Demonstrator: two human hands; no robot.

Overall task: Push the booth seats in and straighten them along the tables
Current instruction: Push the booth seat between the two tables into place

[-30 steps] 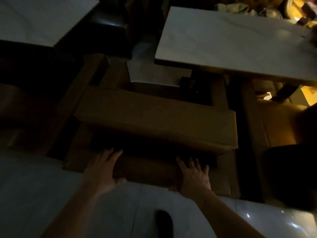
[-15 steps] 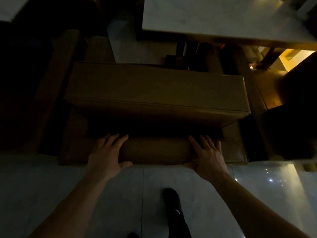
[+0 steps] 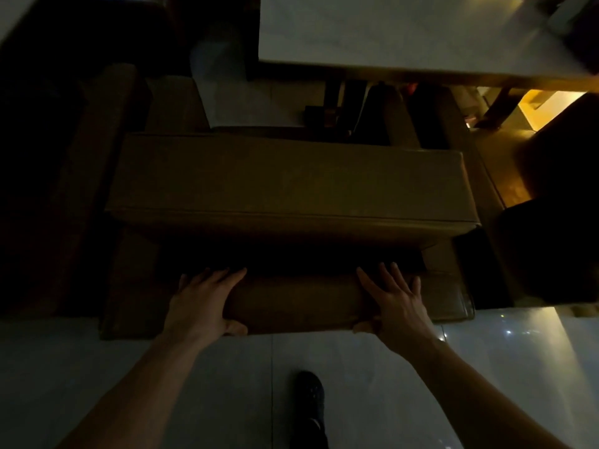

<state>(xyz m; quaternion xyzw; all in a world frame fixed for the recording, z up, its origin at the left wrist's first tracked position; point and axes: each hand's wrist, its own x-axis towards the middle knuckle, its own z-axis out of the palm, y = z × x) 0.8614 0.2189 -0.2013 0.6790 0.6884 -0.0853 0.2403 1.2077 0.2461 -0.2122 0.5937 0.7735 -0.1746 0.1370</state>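
Note:
A brown padded booth seat (image 3: 291, 179) lies straight below me in dim light, its cushion reaching toward a pale marble table (image 3: 405, 30). The seat's low backrest (image 3: 298, 299) runs along the near edge. My left hand (image 3: 201, 303) clasps the backrest's left part, fingers over the top and thumb on the near face. My right hand (image 3: 395, 303) clasps the right part the same way. The table's dark base (image 3: 334, 105) shows just past the cushion's far edge.
Another brown seat (image 3: 505, 163) stands close on the right, with a narrow dark gap between. A darker seat (image 3: 81, 189) flanks the left. A second pale table (image 3: 13, 14) shows at the top left. My black shoe (image 3: 309, 403) stands on the glossy tiled floor (image 3: 227, 384).
Both hands went from resting flat on the backrest to clasping it, thumbs wrapped on the near face. The seat now sits squarer to the table, and my view has tipped further down.

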